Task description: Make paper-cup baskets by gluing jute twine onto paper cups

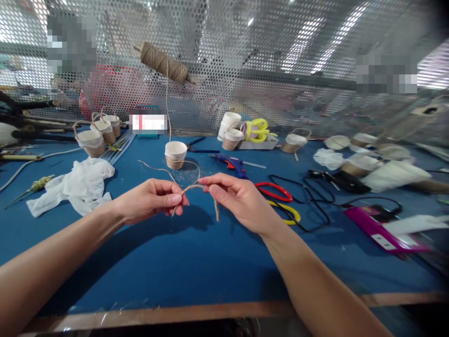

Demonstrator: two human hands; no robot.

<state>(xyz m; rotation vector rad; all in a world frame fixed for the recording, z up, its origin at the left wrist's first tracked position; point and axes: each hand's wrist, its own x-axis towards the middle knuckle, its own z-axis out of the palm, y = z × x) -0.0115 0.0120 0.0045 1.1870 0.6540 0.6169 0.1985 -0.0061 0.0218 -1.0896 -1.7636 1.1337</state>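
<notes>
Between my hands a piece of brown twine (pixel 192 186) bends in an arch above the blue table. My left hand (pixel 154 200) is closed, thumb against fingers, on the twine's left part. The right part is pinched in my right hand (pixel 238 196), and a short end hangs below those fingers. A thinner strand loops up behind both hands, toward a small cup (pixel 175 154) with a white rim and a brown lower wall. From a twine spool (pixel 163 62) on the mesh, another strand runs down toward that cup.
A blue glue gun (pixel 228 164) and red-and-yellow-handled pliers (pixel 277 192) lie behind and right of my hands. Black cables (pixel 315 206) lead toward a purple power strip (pixel 386 231). White cloth (pixel 79 185) and handled cups (pixel 91 142) are at left. Perforated mesh (pixel 224 56) stands behind.
</notes>
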